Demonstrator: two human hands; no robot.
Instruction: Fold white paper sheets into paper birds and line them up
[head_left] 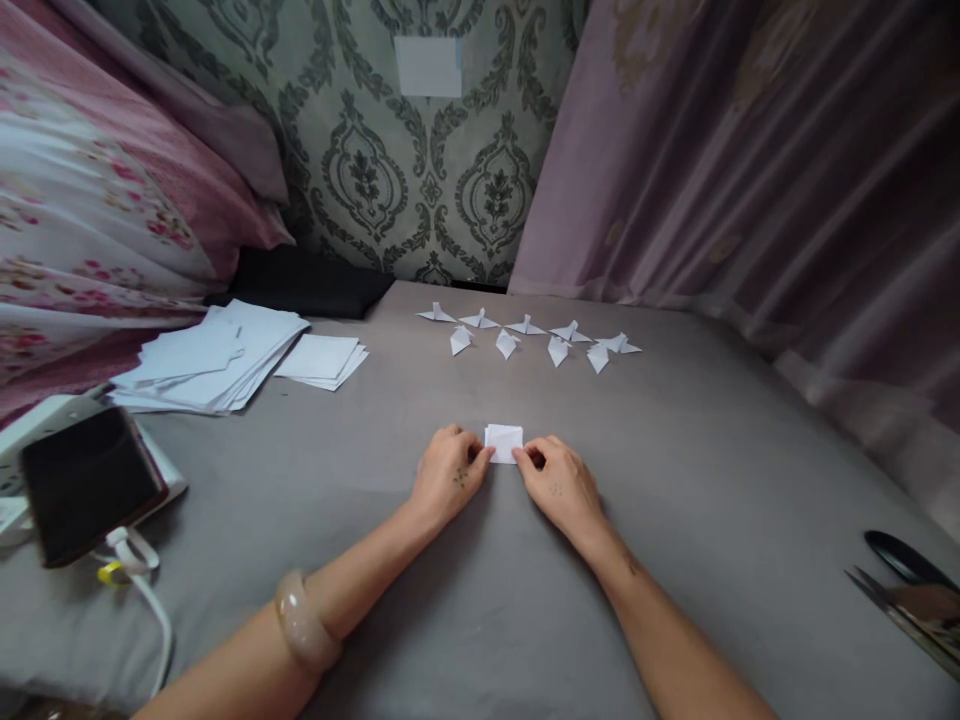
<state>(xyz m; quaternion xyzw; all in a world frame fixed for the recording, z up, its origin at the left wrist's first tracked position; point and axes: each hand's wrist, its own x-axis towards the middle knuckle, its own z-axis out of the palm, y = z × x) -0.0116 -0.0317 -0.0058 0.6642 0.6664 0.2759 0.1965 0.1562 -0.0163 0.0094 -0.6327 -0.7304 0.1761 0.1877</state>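
Head view showed you working on a soft grey bed (675, 480), which gave little backing for a crease, so a fold could have wandered. The paper stack (214, 362) sat well apart. Your left hand (448, 476) and right hand (559, 482) each pinched an edge of the small folded paper (503, 441) between them; uneven pull could have skewed it.

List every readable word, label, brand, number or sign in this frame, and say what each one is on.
None can be read.
White patch on the wallpaper: blank, no text shows.
Phone: screen dark, no brand visible.
Paper stack and the small folded paper held between the left hand and right hand: plain white, no print.
Small marks on the backs of both hands: too small to tell.
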